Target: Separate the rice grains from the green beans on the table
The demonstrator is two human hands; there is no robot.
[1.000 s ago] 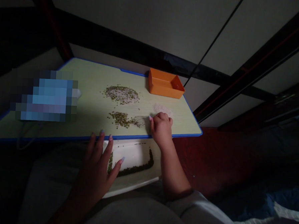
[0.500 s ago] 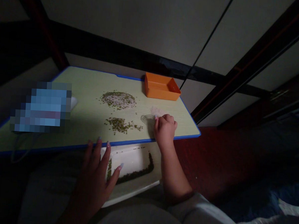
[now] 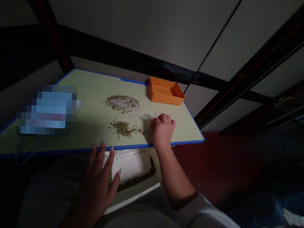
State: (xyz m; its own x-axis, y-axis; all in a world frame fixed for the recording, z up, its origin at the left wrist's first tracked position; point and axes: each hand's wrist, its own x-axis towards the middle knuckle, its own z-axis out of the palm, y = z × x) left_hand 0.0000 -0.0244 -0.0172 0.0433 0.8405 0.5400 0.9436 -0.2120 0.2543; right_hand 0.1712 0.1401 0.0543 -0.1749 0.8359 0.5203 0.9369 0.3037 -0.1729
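My right hand (image 3: pixel 162 131) is closed above the near right part of the table, its thumb and fingers pinched at a thin, clear, round-rimmed thing (image 3: pixel 147 117). Its exact kind does not show. Just behind the knuckles lies a small patch of pale grains (image 3: pixel 159 113), partly hidden by the hand. To the left are a pile of green beans (image 3: pixel 124 129) and, farther back, a larger mixed pile of green beans and pale grains (image 3: pixel 123 103). My left hand (image 3: pixel 99 179) is open, fingers spread at the table's near edge, beside a white basin (image 3: pixel 134 164) with green beans along its sides.
An orange open box (image 3: pixel 166 96) stands at the back right of the pale, blue-edged table (image 3: pixel 94 90). A blurred-out blue object (image 3: pixel 46 112) with a thin loop lies at the left. Behind the table rise pale cabinet panels (image 3: pixel 136 28). Dark red floor (image 3: pixel 187 163) shows at the right.
My right hand has shifted slightly left with the clear thing, toward the bean piles. My left hand stays spread near the table edge. The view has moved slightly.
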